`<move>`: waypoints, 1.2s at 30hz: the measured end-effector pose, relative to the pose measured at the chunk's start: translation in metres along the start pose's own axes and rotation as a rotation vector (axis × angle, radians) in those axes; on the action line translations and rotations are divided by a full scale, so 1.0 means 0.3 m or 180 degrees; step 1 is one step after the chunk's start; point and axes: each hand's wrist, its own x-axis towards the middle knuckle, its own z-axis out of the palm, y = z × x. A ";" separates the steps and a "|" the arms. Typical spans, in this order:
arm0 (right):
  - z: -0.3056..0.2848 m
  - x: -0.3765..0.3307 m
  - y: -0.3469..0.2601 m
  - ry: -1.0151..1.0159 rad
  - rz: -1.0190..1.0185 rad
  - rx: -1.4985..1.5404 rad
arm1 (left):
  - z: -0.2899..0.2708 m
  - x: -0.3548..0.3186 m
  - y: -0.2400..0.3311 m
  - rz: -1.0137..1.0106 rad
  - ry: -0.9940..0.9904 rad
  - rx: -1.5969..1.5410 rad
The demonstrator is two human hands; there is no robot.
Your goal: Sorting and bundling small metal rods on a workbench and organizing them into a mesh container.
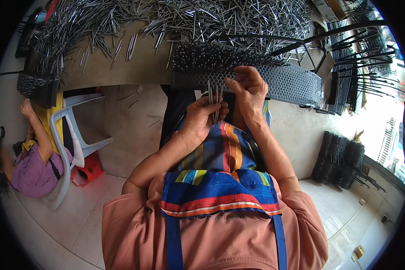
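Metal pins (215, 101) sit bunched in the left hand (202, 119) under a perforated plate (274, 81).

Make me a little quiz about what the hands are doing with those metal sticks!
1. True or false: the left hand holds a small bunch of thin metal pins.
2. What do the right hand's fingers touch? A) the perforated grey panel B) the white plastic chair C) the red stool
3. Fill in: the big loose pile of pins lies on the ____ behind the panel.

Key: 1 true; 2 A; 3 table.
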 end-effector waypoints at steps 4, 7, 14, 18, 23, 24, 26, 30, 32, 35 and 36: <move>-0.006 0.025 0.096 0.0000 -0.0632 -0.1199 | -0.024 0.001 0.001 -0.0033 0.0170 -0.0042; 0.042 0.046 0.114 0.0187 -0.1157 -0.1440 | -0.044 0.000 -0.016 -0.0024 0.0198 -0.0056; 0.051 0.089 0.091 0.0269 -0.1640 -0.1282 | -0.045 0.001 -0.002 0.0064 0.0202 0.0009; 0.038 0.123 0.066 0.0095 -0.2045 -0.1579 | -0.046 0.007 0.000 -0.0026 0.0218 -0.0025; 0.045 0.132 0.013 -0.0555 -0.2189 -0.2505 | -0.057 0.016 0.005 -0.0016 0.0169 -0.0108; 0.041 0.128 0.006 -0.0558 -0.2026 -0.2510 | -0.057 0.014 0.007 0.0000 0.0166 -0.0116; 0.022 0.113 0.034 -0.0457 -0.1841 -0.2315 | -0.043 0.004 0.014 -0.0035 0.0195 -0.0032; 0.039 0.113 0.032 -0.0431 -0.1828 -0.2229 | -0.048 0.013 0.019 -0.0117 0.0176 -0.0164; 0.046 0.120 0.023 -0.0361 -0.1746 -0.2286 | -0.037 0.014 0.026 0.0008 0.0093 -0.0055; 0.022 0.103 0.026 -0.0308 -0.1407 -0.2263 | -0.039 0.005 0.021 -0.0002 0.0078 -0.0114; 0.003 0.096 0.026 -0.0334 -0.1124 -0.2189 | -0.039 0.008 0.027 0.0026 0.0082 -0.0121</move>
